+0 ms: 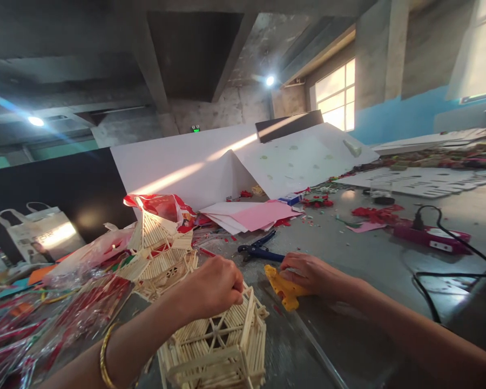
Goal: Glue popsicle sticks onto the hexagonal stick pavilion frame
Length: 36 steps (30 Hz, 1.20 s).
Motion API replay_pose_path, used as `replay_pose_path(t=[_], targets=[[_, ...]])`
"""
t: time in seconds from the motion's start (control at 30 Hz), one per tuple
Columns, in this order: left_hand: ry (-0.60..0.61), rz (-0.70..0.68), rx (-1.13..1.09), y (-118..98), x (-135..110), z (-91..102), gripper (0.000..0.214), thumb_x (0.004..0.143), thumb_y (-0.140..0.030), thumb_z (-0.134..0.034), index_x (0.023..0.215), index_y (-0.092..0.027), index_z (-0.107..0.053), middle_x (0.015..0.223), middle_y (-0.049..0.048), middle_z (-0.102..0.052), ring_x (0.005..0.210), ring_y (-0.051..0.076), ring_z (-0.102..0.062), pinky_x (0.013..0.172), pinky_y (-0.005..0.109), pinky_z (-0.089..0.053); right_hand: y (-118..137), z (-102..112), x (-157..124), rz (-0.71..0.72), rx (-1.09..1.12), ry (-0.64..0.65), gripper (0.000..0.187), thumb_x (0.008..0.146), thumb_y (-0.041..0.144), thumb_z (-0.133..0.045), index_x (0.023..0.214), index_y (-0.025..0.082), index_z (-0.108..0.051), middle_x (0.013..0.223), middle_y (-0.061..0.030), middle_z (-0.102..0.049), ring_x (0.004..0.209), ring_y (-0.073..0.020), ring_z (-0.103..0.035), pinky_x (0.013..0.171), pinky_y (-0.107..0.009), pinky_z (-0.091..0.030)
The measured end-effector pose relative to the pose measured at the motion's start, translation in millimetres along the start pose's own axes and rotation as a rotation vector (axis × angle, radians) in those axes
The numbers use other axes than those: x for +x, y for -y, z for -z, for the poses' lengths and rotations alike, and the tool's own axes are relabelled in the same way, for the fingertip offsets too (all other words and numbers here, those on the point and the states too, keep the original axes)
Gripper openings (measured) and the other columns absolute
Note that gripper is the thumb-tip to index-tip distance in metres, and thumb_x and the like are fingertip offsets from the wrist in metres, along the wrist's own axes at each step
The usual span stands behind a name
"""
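From where I stand, the left arm slants in, a gold bangle (pixel 104 357) on it, and the left hand (pixel 216 285) hangs over a stick frame (pixel 215 354), wrist bent, knuckles up. Its fingers are curled together toward the palm; whether anything is pinched between them I can't tell, since the tips are hidden. The frame sits just below that fist, its spoked top and one raised side facing up.

The right arm reaches in from the other side, nearly level, the back of the right hand (pixel 309 271) upward. Its fingers are closed around a yellow gun (pixel 288 293), which juts out from the grip toward the frame without touching it. A clear rod (pixel 322 351) runs from just below the gun toward the near side of the table (pixel 372 329).

Just beyond the right grip lie blue pliers (pixel 261 250). A stick tower (pixel 156 243) stands past the left fist, and well right of both hands is a purple power strip (pixel 431 237).
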<state>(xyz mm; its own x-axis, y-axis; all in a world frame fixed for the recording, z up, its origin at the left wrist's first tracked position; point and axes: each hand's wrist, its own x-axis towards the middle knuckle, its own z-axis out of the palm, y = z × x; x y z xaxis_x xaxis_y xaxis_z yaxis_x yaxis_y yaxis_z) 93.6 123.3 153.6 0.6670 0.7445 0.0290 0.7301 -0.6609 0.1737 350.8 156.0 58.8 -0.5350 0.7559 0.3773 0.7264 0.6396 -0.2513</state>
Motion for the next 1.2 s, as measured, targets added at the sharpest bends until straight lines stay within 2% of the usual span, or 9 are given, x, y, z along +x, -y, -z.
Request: replay_pose_path(t=[0.3,0.53,0.67,0.9,1.2], targets=[[0.012,-0.013,0.015,-3,-1,2.5,0.018,0.065,-0.017,-0.052,0.066,-0.018,-0.070,0.058,-0.0007,-0.061,0.056,0.011,-0.049,0.054,0.020,-0.033,20,8,2,0.055,0.035,-0.105,0.032,0.089,0.040,-0.038,0.099,0.018,-0.059,0.094,-0.0095,-0.060,0.088,-0.0186,-0.055,0.078,-0.031,-0.042],[0.004,-0.036,0.023,-3,-1,2.4,0.017,0.065,-0.016,-0.052,0.066,-0.017,-0.069,0.058,-0.0007,-0.060,0.054,0.010,-0.047,0.053,0.019,-0.032,60,11,0,0.164,0.097,-0.079,0.023,0.088,0.028,-0.043,0.102,0.017,-0.058,0.098,-0.0098,-0.060,0.094,-0.0185,-0.053,0.082,-0.031,-0.041],[0.006,-0.043,0.048,-5,-2,4.8,0.015,0.065,-0.016,-0.055,0.067,-0.017,-0.070,0.060,-0.0004,-0.062,0.054,0.010,-0.046,0.051,0.020,-0.030,79,11,2,0.181,0.090,-0.065,0.024,0.086,0.029,-0.046,0.104,0.018,-0.057,0.098,-0.0103,-0.060,0.094,-0.0198,-0.053,0.083,-0.033,-0.041],[0.029,-0.022,0.030,-8,-1,8.6,0.012,0.067,-0.014,-0.059,0.068,-0.016,-0.071,0.058,0.0005,-0.063,0.053,0.010,-0.050,0.053,0.019,-0.035,82,8,6,0.233,0.073,-0.092,0.026,0.087,0.031,-0.046,0.107,0.018,-0.055,0.100,-0.0096,-0.059,0.095,-0.0189,-0.052,0.084,-0.033,-0.042],[0.041,-0.032,0.014,-5,0,7.5,0.015,0.068,-0.012,-0.059,0.076,-0.014,-0.072,0.070,0.0043,-0.069,0.062,0.012,-0.057,0.058,0.019,-0.039,85,10,3,0.224,0.051,-0.112,0.024,0.086,0.029,-0.048,0.106,0.019,-0.056,0.103,-0.0089,-0.058,0.097,-0.0177,-0.053,0.085,-0.031,-0.043]])
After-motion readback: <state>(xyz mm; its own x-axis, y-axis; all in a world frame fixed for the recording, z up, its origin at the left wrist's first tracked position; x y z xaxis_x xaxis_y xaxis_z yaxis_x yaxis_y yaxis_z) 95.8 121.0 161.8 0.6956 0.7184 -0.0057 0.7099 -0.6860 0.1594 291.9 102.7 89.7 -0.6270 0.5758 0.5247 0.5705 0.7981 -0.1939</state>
